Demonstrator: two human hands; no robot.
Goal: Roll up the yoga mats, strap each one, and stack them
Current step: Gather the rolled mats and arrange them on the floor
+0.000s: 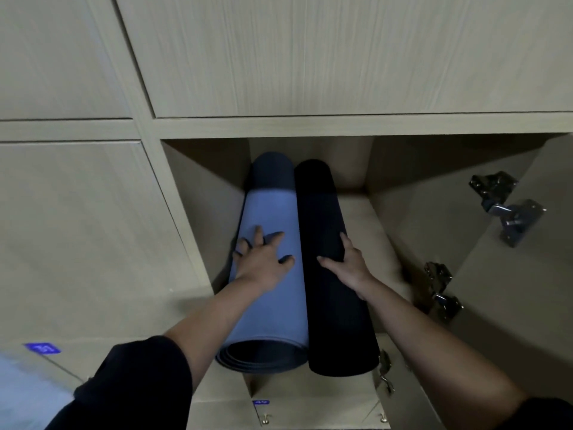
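Both mats look rolled: one blue yoga mat (273,212) and one black yoga mat (322,212) lie touching side by side in the open cabinet compartment (204,187), near ends jutting out; no strap shows on either, so strapping and stacking seem left. The left hand (263,262) presses flat on the blue one, fingers spread, while the right hand (350,268) clasps the black one, thumb over its top.

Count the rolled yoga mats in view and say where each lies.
2. The blue mat lies at the left of the open compartment, under the left hand; the black mat lies beside it on the right, gripped by the right hand. The dim back may hide more.
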